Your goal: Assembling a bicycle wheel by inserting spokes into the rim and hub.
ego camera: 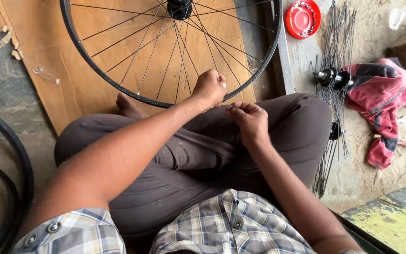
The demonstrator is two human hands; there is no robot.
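A red round dish (302, 18), its contents not discernible, is set on the concrete floor (367, 155) beside loose spokes (339, 42). The bicycle wheel (118, 87) is stood on cardboard (95, 28) before crossed legs; its rim is pinched by the closed left hand (210, 88), while the right hand (248, 120) is curled shut just beside it, over the lap.

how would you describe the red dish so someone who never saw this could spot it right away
Start from the spoked bicycle wheel lying on the cardboard sheet. Just beyond its upper right rim, on the concrete floor, sits the red dish. It is the only round, bright red thing there, left of the loose black spokes.
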